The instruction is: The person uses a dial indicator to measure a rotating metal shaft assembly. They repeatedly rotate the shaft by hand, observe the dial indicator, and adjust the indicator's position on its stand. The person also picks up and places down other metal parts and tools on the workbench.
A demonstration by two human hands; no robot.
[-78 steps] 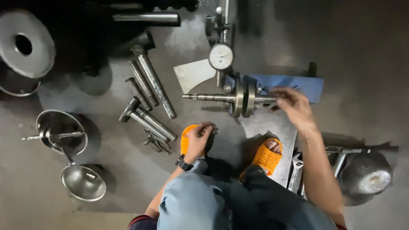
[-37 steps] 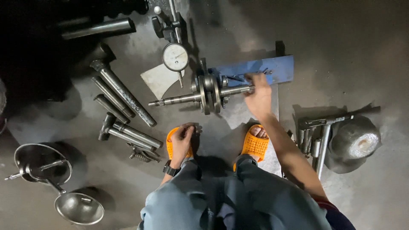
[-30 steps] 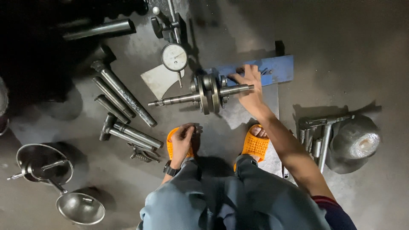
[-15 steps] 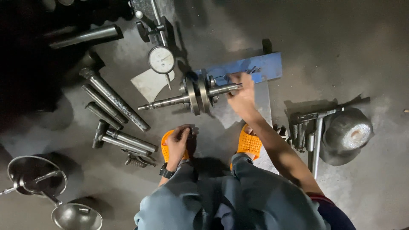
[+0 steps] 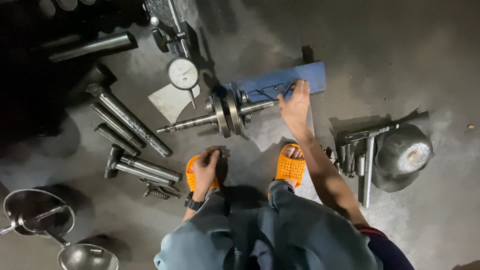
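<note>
I squat over a steel crankshaft (image 5: pixel 225 111) that lies on the concrete floor, its right end by a blue metal block (image 5: pixel 310 75). My right hand (image 5: pixel 295 104) reaches forward. Its thumb is at the shaft's right tip and its fingers lie stretched on the blue block, closed on nothing. A dial gauge (image 5: pixel 183 73) on a stand sits just behind the crankshaft's left half. My left hand (image 5: pixel 205 169), with a dark wristwatch, rests loosely on my left orange sandal (image 5: pixel 192 172). The right orange sandal (image 5: pixel 290 164) is below my right hand.
Several steel rods and shafts (image 5: pixel 127 122) lie to the left, with a thick bar (image 5: pixel 92 46) at the back left. Two metal bowls (image 5: pixel 37 215) sit at the lower left. A round metal lump (image 5: pixel 404 152) and wrenches (image 5: pixel 362 155) are on the right.
My right hand has slid from the shaft's end a little to the right onto the blue block. The left hand stays on the sandal. The view has shifted.
</note>
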